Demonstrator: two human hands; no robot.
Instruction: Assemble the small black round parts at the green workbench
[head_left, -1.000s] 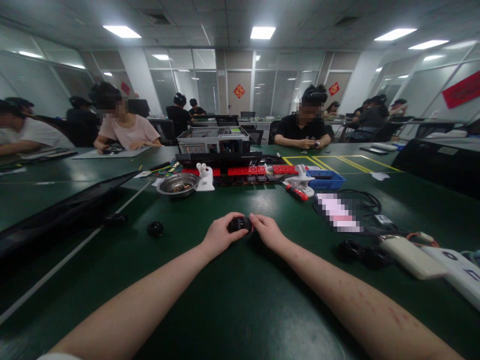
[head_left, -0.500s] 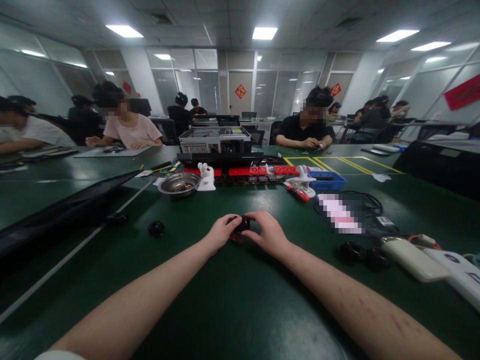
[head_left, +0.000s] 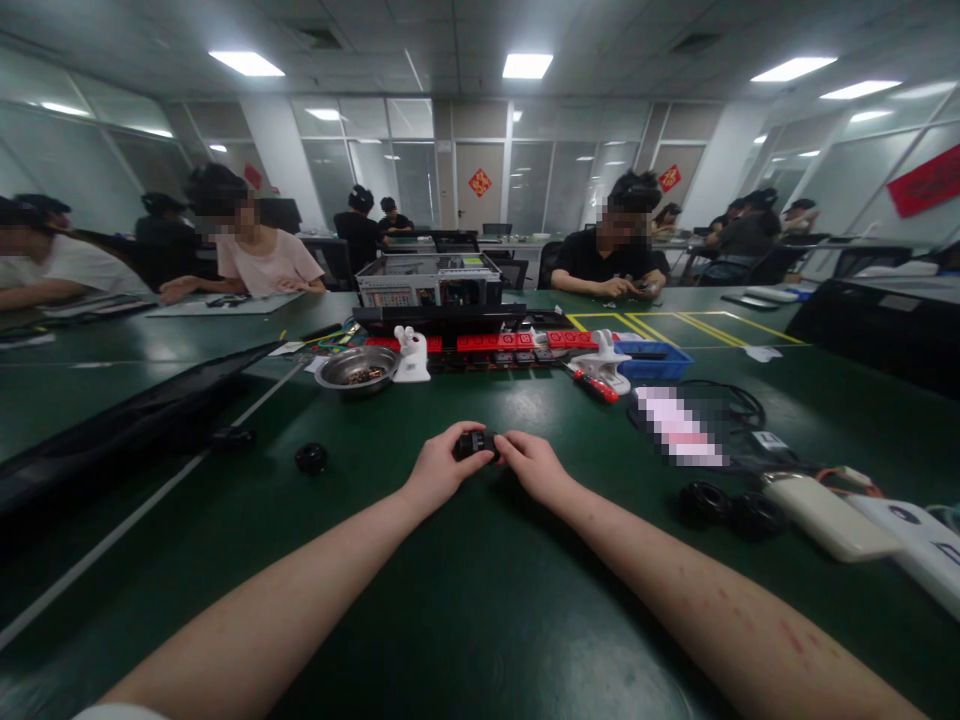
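Note:
Above the middle of the green table, both hands meet around a small black part (head_left: pixel 474 442) with ridged or slotted detail on its side; its exact kind does not show. My left hand (head_left: pixel 442 465) is closed on its left end, with the thumb along the near side. At the right end, my right hand (head_left: pixel 531 465) pinches it between thumb and fingers. A round black piece (head_left: pixel 311 458) lies on the table left of my hands. To the right sit two black wheel-like pieces (head_left: pixel 705 500), beside a cream-coloured flat case (head_left: pixel 829 520).
A metal bowl (head_left: pixel 358 370) of small parts and a white stand (head_left: pixel 412 356) are ahead. Farther right are a red-handled tool (head_left: pixel 596 386), a blue tray (head_left: pixel 656 362) and a dark cable (head_left: pixel 742 400). An opened computer case (head_left: pixel 427 285) stands behind. Two co-workers sit across the table.
The black part has turned in my hands, so its ridged side now shows. My right hand has closed from a wider grasp to a pinch at the part's right end.

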